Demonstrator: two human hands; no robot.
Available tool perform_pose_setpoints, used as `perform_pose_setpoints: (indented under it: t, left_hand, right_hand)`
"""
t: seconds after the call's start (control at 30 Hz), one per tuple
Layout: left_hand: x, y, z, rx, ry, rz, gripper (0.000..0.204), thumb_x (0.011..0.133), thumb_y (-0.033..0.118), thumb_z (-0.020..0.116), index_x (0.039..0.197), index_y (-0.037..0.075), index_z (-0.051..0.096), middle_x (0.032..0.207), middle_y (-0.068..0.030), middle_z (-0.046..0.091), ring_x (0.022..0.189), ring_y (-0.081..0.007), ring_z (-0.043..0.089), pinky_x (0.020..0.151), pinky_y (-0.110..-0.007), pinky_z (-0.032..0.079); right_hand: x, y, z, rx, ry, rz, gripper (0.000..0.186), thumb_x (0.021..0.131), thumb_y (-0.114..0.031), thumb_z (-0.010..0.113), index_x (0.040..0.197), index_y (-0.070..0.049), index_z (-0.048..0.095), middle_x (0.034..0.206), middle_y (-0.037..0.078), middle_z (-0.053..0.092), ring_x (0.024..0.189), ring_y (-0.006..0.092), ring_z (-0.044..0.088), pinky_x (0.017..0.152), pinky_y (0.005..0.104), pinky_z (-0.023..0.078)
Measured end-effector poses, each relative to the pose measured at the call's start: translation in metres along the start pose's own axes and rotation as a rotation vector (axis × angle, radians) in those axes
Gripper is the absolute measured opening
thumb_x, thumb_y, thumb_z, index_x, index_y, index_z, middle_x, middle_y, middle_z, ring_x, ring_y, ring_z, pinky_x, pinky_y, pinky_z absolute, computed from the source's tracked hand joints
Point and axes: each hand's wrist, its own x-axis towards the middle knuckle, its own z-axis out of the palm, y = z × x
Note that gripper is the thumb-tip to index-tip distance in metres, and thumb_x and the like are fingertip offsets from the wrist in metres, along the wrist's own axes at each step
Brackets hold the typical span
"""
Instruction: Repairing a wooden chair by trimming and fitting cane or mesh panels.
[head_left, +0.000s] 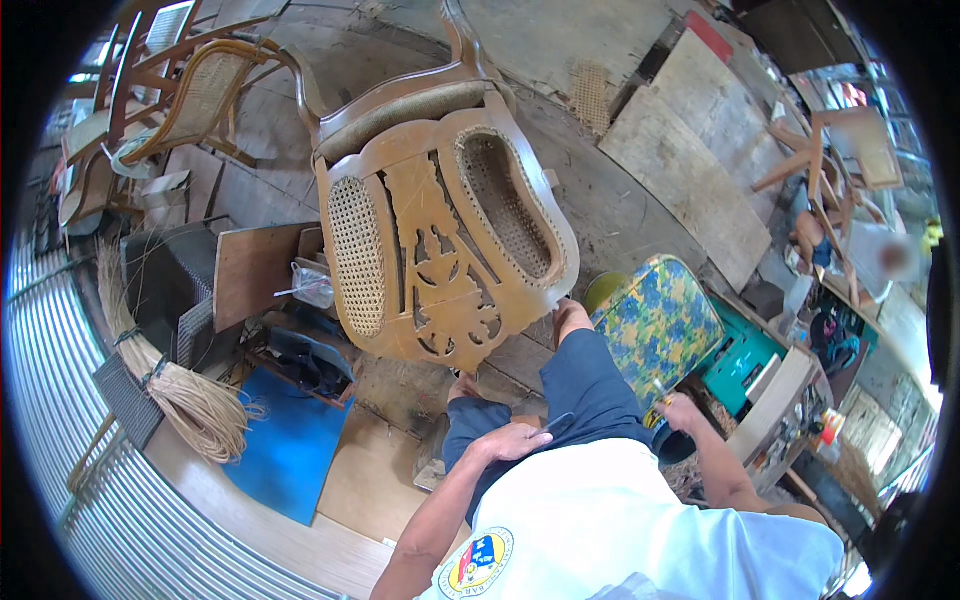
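A carved wooden chair [412,205] with its back toward me stands in front of my knees. Woven cane fills the left oval panel [354,255] of its back; the right oval panel [510,205] looks like a deep hollow with cane inside. My left hand [512,441] rests on my lap, closed on a slim dark tool [553,424] whose kind I cannot make out. Off to my right, my right hand [682,411] is closed at a dark round container [670,443], with a thin pale stick [659,388] showing at its fingers.
A camouflage-patterned cushion [660,320] and a teal crate [745,355] are at my right. Bundled cane strands [190,400] hang at left beside a blue sheet [290,445]. Other chairs [205,95] stand far left. Plywood boards [690,150] lie far right; another person [812,240] is beyond.
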Motion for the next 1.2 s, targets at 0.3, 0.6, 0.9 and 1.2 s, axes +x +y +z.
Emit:
perform_pose_setpoints:
  t: [0.3,0.6,0.9,1.2]
  left_hand:
    - [0.043,0.094,-0.001,0.019,0.062,-0.003,0.057,0.103,0.05,0.042,0.114,0.0,0.067,0.111,-0.025,0.068,0.105,-0.0407,0.065,0.092,-0.044,0.049]
    - [0.049,0.12,0.003,-0.05,0.232,0.043,0.058,0.103,0.05,0.042,0.106,-0.003,0.067,0.103,-0.025,0.069,0.095,-0.0392,0.065,0.087,-0.044,0.049]
    - [0.058,0.072,0.026,-0.282,0.472,0.289,0.041,0.103,0.036,0.047,0.098,0.001,0.068,0.095,-0.0159,0.071,0.091,-0.0293,0.068,0.084,-0.038,0.051]
    - [-0.004,0.027,0.172,-1.281,1.139,-0.294,0.031,0.1,0.032,0.058,0.097,0.003,0.068,0.063,0.0053,0.046,0.054,-0.0061,0.047,0.051,-0.024,0.038]
  right_hand:
    - [0.053,-0.075,-0.196,0.271,0.103,-0.003,0.029,0.091,-0.029,0.07,0.091,-0.001,0.061,0.068,0.006,0.059,0.054,0.0161,0.056,0.049,0.0345,0.045]
    - [0.02,-0.091,-0.223,0.088,0.126,0.047,0.027,0.095,-0.022,0.067,0.103,-0.003,0.05,0.067,0.007,0.057,0.052,0.016,0.058,0.046,0.0331,0.046]
    - [-0.008,-0.031,-0.215,-0.13,0.549,-0.32,0.026,0.096,-0.029,0.064,0.092,-0.006,0.053,0.066,0.005,0.059,0.055,0.0129,0.058,0.052,0.0301,0.045]
    - [-0.062,-0.216,-0.255,0.302,0.129,-0.496,0.023,0.097,-0.028,0.064,0.094,-0.006,0.056,0.067,0.001,0.053,0.06,0.0097,0.054,0.058,0.0275,0.045]
